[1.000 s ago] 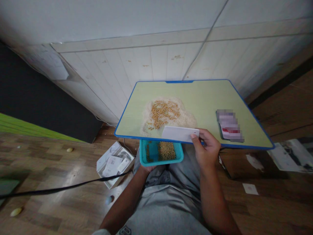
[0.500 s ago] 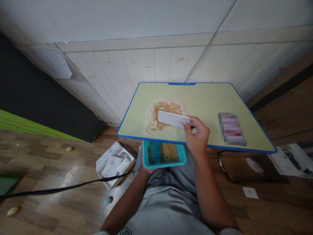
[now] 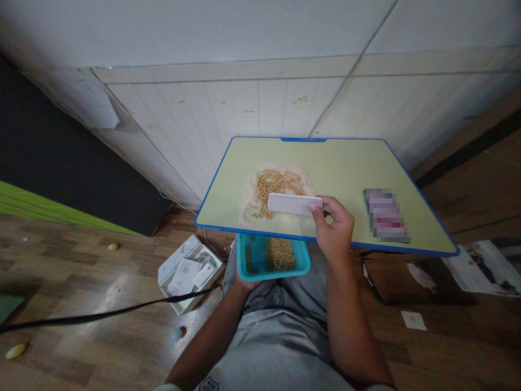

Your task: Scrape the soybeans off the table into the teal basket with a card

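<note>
My right hand (image 3: 336, 225) pinches one end of a flat white scraper-like strip (image 3: 290, 203), its long face tilted toward me over the table (image 3: 345, 163). Just behind and left of the strip lie yellow soybeans (image 3: 268, 184), spread over a patch of pale rice-like grains (image 3: 249, 203). Below the table's near edge, my left hand (image 3: 248, 283) supports a teal plastic tub (image 3: 301, 271) from underneath; most of its fingers are hidden. A heap of beans (image 3: 280, 254) fills the tub's right part, and a thin line of them lies along its left side.
A phone-like object (image 3: 386, 216), blurred out, lies on the table's right side. An opened white box (image 3: 189, 274) with papers stands on the floor at left, near a black strap (image 3: 122, 315). A brown carton (image 3: 402, 279) sits under the table's right end.
My right hand has shifted slightly right and toward me with the white strip, uncovering more soybeans behind it. The left hand and the tub have stayed about where they were.
</note>
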`<state>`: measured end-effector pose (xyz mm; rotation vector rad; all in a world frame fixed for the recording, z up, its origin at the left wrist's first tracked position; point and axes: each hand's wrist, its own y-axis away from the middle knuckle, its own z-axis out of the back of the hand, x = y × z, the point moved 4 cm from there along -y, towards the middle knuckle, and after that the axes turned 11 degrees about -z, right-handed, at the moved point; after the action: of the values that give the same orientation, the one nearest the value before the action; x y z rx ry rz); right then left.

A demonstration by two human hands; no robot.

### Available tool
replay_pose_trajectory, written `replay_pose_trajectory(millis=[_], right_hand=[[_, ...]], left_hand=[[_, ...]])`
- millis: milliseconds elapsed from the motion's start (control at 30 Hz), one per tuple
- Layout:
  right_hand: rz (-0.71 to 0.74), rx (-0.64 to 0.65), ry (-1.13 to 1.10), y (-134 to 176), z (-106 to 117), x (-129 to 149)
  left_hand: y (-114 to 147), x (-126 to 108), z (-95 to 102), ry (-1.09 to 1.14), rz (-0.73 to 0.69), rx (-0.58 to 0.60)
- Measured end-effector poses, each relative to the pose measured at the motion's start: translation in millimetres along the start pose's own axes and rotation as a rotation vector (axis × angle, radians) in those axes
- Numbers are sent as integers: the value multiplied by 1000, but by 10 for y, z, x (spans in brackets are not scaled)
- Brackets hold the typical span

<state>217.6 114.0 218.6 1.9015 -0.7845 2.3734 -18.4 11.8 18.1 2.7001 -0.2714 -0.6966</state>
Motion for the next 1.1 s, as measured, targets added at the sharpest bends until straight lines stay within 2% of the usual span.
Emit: replay_pose_trajectory(millis=[100,267,433,633,800,967,1100], right_hand=[[-8,3,1,1,-36,16],[0,80,1,28,-91,24],[9,48,-1,74,14,22],[-3,20,-5,107,31,51],[13,58,-31,127,33,52],[23,13,-22,134,110,45],[37,43,-38,154,92,46]], left_hand=[[37,-10,-79,-27,-4,-27],[55,-47,-138,-93,-37,-79],[79,-62,-233,-65,-36,-96],[106,-54,-335,-48,17,-45],[131,-87,-420,-43,-33,-77],[171,-84,-498,-52,10,-96],[186,-87,-508,-57,4,-137]])
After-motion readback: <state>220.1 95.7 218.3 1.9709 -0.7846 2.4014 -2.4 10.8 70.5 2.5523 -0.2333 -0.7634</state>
